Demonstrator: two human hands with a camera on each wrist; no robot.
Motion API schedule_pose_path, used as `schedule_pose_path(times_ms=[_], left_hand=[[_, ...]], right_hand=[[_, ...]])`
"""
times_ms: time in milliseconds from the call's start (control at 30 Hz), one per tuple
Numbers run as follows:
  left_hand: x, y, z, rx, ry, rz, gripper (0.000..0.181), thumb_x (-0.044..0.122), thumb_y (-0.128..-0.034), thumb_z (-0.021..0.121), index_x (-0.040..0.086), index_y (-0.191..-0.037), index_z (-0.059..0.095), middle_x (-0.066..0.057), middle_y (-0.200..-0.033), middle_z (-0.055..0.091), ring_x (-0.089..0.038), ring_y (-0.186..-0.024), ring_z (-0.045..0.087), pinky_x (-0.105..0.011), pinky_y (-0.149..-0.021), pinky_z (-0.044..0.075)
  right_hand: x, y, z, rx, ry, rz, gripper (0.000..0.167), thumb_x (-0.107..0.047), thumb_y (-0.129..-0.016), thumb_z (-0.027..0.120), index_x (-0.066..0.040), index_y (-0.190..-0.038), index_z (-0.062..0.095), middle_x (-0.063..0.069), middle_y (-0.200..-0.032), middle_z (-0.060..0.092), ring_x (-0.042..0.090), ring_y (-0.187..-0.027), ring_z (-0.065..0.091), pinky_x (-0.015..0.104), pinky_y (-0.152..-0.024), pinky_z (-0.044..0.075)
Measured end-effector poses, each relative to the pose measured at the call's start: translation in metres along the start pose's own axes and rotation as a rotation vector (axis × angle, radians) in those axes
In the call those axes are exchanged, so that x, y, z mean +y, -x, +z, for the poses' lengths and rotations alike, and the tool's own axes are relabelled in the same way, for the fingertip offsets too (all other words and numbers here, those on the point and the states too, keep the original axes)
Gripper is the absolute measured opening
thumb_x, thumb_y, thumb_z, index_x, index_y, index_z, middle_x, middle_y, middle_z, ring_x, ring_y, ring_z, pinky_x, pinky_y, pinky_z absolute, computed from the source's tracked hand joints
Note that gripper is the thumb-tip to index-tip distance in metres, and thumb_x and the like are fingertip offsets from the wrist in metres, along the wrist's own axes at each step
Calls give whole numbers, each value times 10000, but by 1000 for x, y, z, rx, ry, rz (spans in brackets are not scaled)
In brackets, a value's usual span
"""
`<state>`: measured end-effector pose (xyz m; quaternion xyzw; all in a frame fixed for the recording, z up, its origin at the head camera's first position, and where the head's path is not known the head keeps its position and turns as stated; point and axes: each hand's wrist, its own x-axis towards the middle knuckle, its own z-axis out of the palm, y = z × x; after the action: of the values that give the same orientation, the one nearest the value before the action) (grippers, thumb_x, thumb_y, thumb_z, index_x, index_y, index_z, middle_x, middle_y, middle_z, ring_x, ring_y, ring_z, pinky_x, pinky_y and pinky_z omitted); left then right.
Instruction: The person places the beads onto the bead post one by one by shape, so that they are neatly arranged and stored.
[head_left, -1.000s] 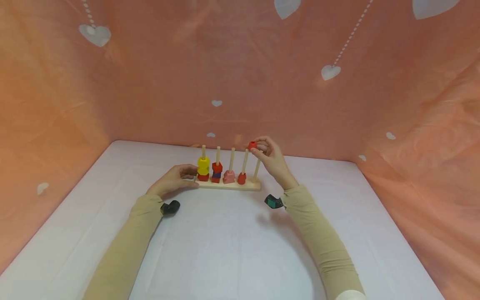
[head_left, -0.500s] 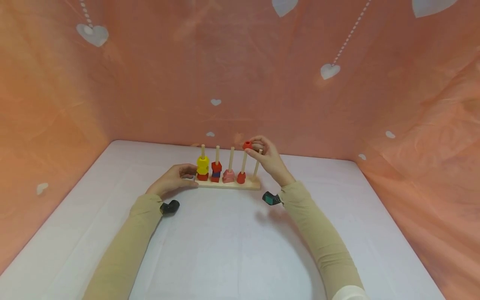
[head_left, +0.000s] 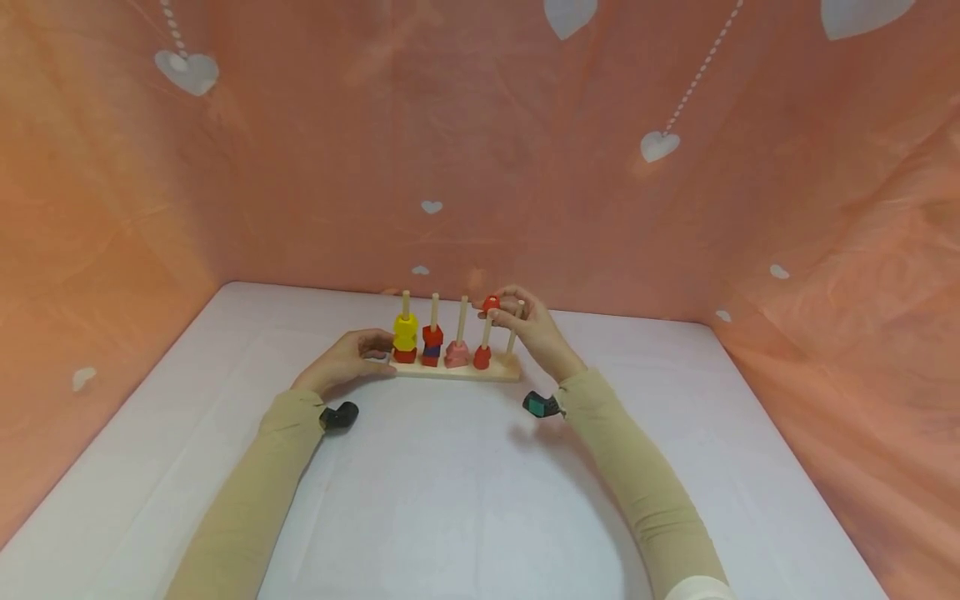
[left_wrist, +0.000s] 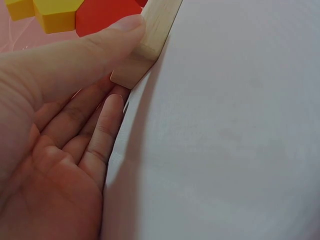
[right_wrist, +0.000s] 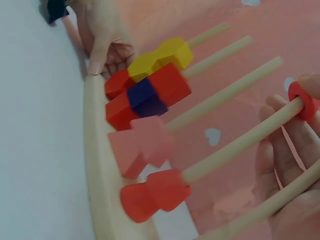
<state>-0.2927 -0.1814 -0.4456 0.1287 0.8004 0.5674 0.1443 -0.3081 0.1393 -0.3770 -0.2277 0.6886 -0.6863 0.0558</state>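
A wooden peg stacker, its base (head_left: 457, 374) long and pale, stands on the table with upright pegs in a row. My left hand (head_left: 341, 360) holds the base's left end, thumb (left_wrist: 100, 52) against its edge. With thumb and fingers, my right hand (head_left: 538, 329) pinches a red bead (right_wrist: 311, 107) at the top of the fourth peg (right_wrist: 240, 145), whose tip is in the bead's hole. Lower on that peg sit red beads (right_wrist: 157, 195). Yellow beads (head_left: 406, 332) top the first peg's stack, a blue bead (right_wrist: 145, 97) lies between red ones on the second, and pink beads (head_left: 457, 355) fill the third's foot.
At the right end, the fifth peg (head_left: 512, 342) is bare and rises beside my right hand. A white cloth covers the table (head_left: 420, 500). Behind hangs a pink-orange curtain (head_left: 322, 183) with white hearts.
My right hand has carried the red bead left, from beside the fourth peg to over it, then lowered it slightly onto the tip. The left hand keeps its hold.
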Motion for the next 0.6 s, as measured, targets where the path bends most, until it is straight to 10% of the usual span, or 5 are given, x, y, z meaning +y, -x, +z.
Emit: schedule_pose_path(times_ms=[233, 600], left_hand=[[-4, 0, 0, -3, 1, -1, 635, 157, -803, 784, 51, -1352, 481, -137, -1360, 493, -319, -1228, 448, -462, -1076, 328], [-2, -1, 0, -6, -1, 18, 640, 169, -796, 791, 44, -1345, 488, -137, -1351, 501, -313, -1221, 459, -452, -1068, 342]], right_hand=[[21, 7, 3, 30, 88, 111, 267, -117, -894, 678, -97, -1123, 541, 124, -1115, 679, 242, -1084, 611, 444, -1055, 344], [44, 15, 3, 52, 184, 153, 256, -58, -873, 692, -38, -1095, 566, 136, -1058, 688, 213, -978, 640, 257, -815, 490]])
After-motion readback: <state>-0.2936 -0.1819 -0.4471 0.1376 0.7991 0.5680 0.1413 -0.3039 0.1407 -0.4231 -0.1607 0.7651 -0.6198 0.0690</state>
